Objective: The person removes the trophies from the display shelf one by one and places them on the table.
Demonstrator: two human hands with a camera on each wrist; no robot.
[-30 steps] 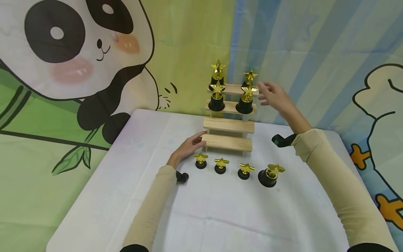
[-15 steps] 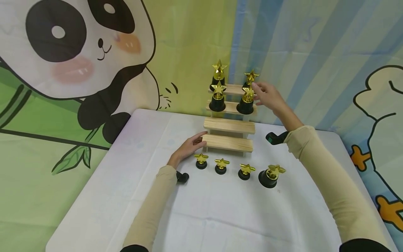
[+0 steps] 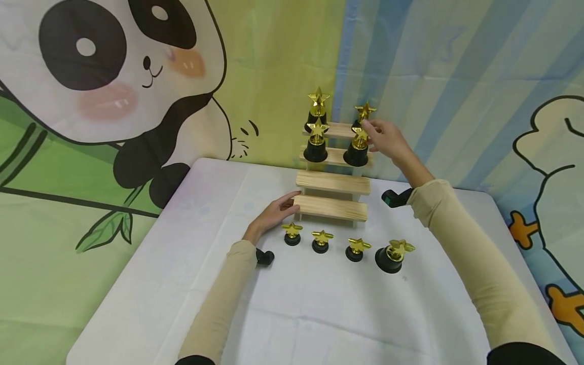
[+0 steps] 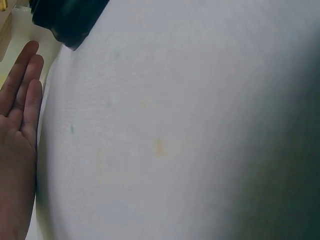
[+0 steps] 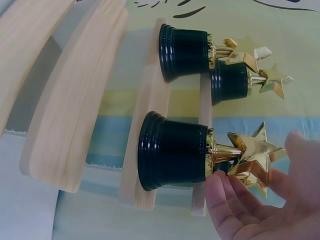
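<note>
A wooden tiered stand [image 3: 333, 181] bears star trophies, gold on black bases, on its upper two steps. My right hand [image 3: 388, 138] is at the right-hand pair, beside the front trophy [image 3: 357, 152] and overlapping the back trophy [image 3: 365, 109]. In the right wrist view its fingertips lie right at the gold collar of the front trophy [image 5: 172, 152], with the thumb apart near the star's tip. Both bases on that side stand upright. My left hand [image 3: 274, 215], fingers extended, rests at the left end of the lowest step; the left wrist view shows its straight fingers [image 4: 32, 102].
Before the stand, a row of small star trophies [image 3: 320, 242] and one larger trophy [image 3: 389, 258] stand on the white-covered table [image 3: 292, 309]. Two more trophies, including the front left one [image 3: 316, 149], occupy the stand's left side. A printed cloth backdrop [image 3: 274, 76] hangs close behind.
My right hand has moved left from beside the stand to the right-hand trophies, slowing over the last half second. The left hand and all the trophies keep their places.
</note>
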